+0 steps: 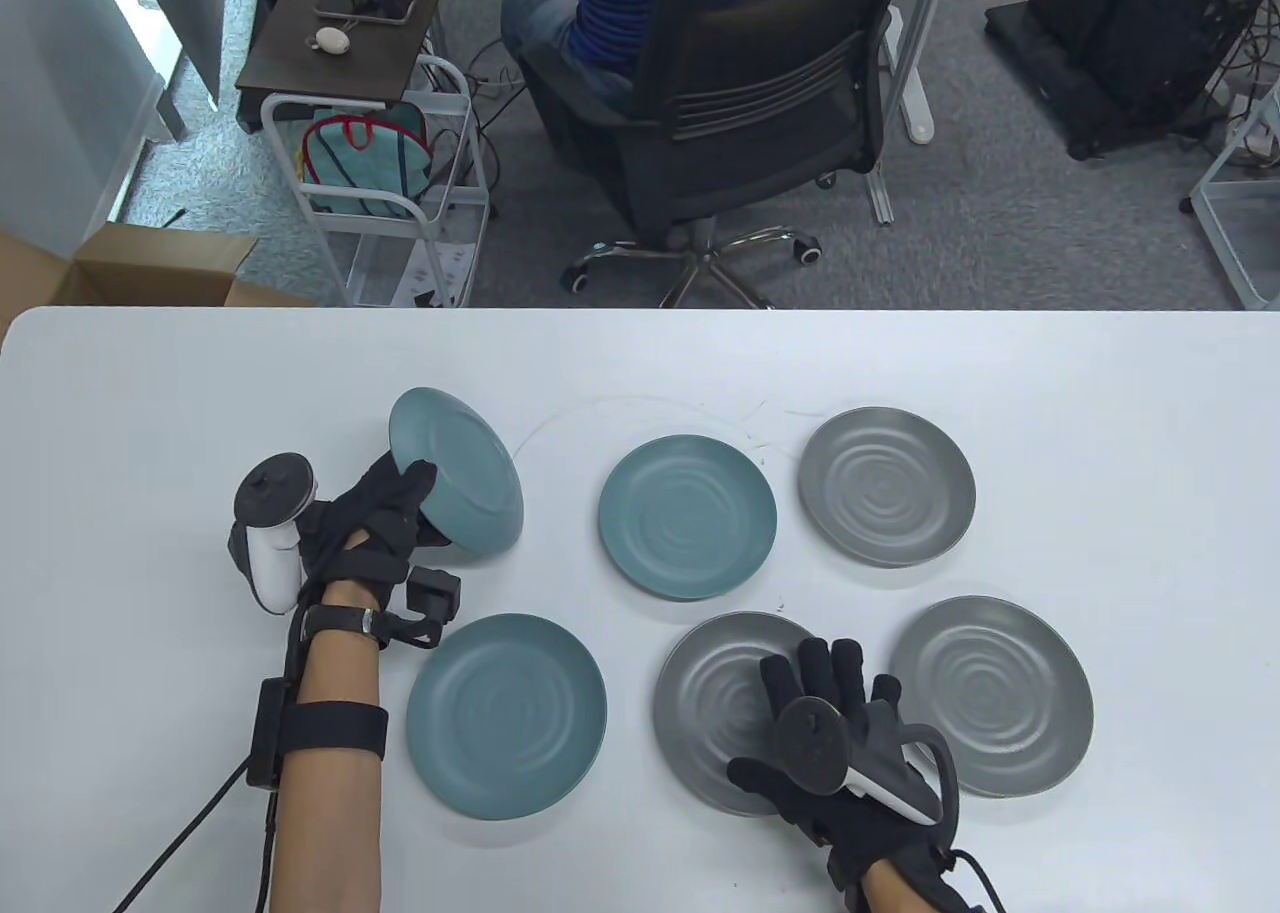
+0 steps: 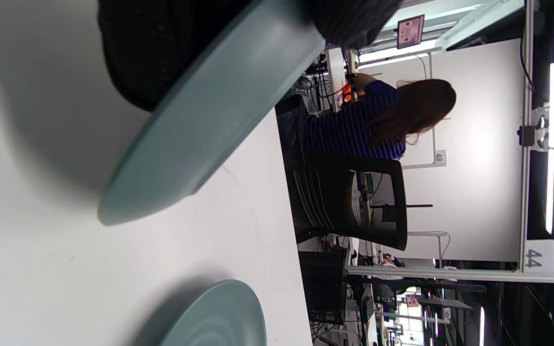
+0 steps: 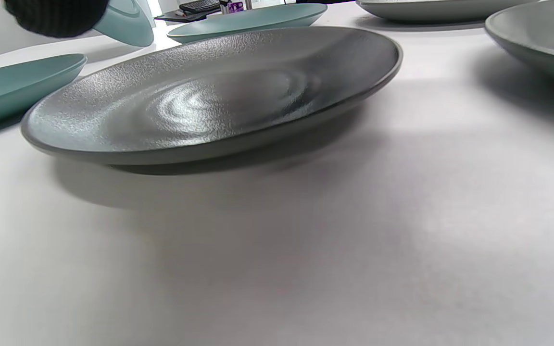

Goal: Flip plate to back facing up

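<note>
White table (image 1: 150,403), office floor behind with a black chair (image 1: 740,123) and seated person in a blue striped top (image 1: 620,3); cart (image 1: 385,183) and cardboard box (image 1: 130,263) beyond table's far left edge.

Six plates on or over table. Landmark: centre teal plate (image 1: 688,516), flat, face up.

Left of centre teal plate: tilted teal plate (image 1: 455,468), lifted on edge, steeply tilted, face turned toward far left. Held by left hand (image 1: 375,533): thumb over near rim on face side, other fingers wrapped behind the back. Left wrist view: same plate (image 2: 209,115) raised off table, lower edge close to surface, shadow beneath; contact with table cannot be told. Gloved fingers (image 2: 161,48) behind plate there.

Near-left of centre teal plate: near teal plate (image 1: 506,715), flat, face up, just beside left forearm.

Right of centre teal plate: far grey plate (image 1: 886,486), flat, face up, close but apart.

Near side of centre teal plate: middle grey plate (image 1: 720,713), face up. Right hand (image 1: 840,743) spread over its right part, fingers extended, no grip on rim seen; whether fingers touch the plate cannot be told. Right wrist view: this plate (image 3: 214,96) resting on table, ripple pattern up.

Near-right of centre teal plate: right grey plate (image 1: 992,695), flat, face up, just beside right hand.
</note>
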A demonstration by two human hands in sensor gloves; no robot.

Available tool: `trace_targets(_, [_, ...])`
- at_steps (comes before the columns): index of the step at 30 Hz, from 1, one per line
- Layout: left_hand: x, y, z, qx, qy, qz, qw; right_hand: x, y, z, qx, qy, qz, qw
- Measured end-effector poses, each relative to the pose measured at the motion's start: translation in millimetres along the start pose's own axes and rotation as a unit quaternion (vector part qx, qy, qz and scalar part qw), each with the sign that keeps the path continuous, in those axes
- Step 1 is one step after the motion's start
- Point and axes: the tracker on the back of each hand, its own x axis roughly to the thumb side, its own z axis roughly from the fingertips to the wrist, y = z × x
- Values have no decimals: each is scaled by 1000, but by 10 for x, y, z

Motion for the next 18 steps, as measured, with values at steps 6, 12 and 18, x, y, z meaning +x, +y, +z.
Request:
trace_targets(6, [-218,89,-31,32,52,-11,998,1,-4,2,-2,0,-1,1000])
trace_targets(12, [-435,144,-69,59,95,-14,994,0,-10,3,-3,0,-1,1000])
trace_targets(18, [-513,149,-100,72,113,-30,991,-2,-18,4,-2,2,1,1000])
